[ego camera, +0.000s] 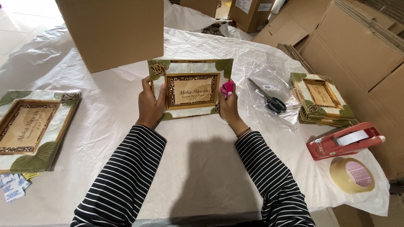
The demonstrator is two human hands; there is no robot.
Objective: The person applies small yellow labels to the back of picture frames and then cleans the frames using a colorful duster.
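Rectangular photo frame (190,89) with pearly white sides, green leaf corners and a brown inner border is standing tilted up off the white plastic sheet (105,126) covering the table, near its middle, and I am holding it by both short sides. My left hand (150,104) is clamping the frame's left side, thumb lying on its front. My right hand (227,107) is gripping the right side, with a small pink cloth (228,88) pinched against the frame. A large brown cardboard box (113,31) is sitting behind the frame toward the table's far edge. Black-handled scissors (267,97) are lying on a clear plastic bag (269,90) just right of my right hand. Further right, a stack of matching frames (322,100) is resting near the table's right edge. At the near right corner a red tape dispenser (345,141) and a roll of beige tape (352,175) are lying close together. Another matching, larger frame (33,128) is lying at the left edge, with small white sachets (12,187) just beside its near corner.
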